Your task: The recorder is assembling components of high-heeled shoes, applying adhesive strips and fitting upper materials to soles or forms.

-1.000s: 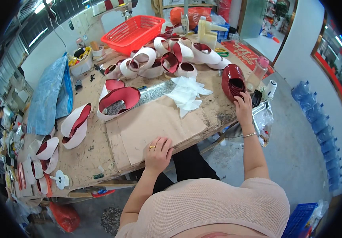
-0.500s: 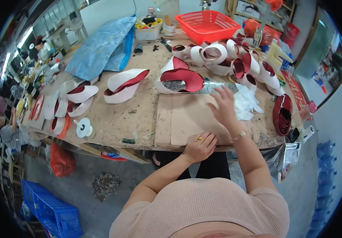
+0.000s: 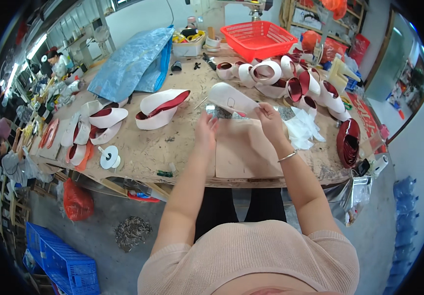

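Both hands, left hand and right hand, pinched a white curved shoe upper, above brown cardboard sheet at wooden table's near edge, white shoe pieces and crumpled white paper around.

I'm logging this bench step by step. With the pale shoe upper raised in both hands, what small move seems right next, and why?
Probably lower the shoe upper onto the cardboard sheet just beneath. The right hand grips its near edge, the left hand only meets its end, so it hangs unsupported.

There is one view only, from a camera on the person's head, looking steeply down and forward over the counter. It is near; the forearms enter from the lower edge, and straight lines bend toward the rim.
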Tool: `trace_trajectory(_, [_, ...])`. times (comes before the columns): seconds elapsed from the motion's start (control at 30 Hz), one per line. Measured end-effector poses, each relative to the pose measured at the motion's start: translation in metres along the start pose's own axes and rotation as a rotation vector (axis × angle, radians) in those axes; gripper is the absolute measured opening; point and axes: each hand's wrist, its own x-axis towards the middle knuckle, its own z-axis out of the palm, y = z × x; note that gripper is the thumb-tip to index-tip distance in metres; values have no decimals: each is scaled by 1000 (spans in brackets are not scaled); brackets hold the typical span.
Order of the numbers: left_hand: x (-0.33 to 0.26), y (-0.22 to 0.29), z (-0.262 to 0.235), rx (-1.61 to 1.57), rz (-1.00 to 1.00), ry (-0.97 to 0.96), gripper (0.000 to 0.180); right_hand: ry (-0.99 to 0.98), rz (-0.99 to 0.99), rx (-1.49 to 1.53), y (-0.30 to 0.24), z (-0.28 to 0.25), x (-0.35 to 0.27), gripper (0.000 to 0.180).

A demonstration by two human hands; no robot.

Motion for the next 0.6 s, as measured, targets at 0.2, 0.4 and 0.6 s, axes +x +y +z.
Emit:
trace_trajectory(0.2, [64, 15, 29, 124, -315, -388, 36, 16, 80, -102, -15, -4, -60, 15])
trace_trajectory(0.4, [82, -2, 35, 193, -24, -326, 17, 165, -71, -94, -20, -24, -84, 15])
trace_trajectory(0.6, [57, 44, 72, 145, 163, -363, 16, 195, 50, 328, -49, -2, -105, 15])
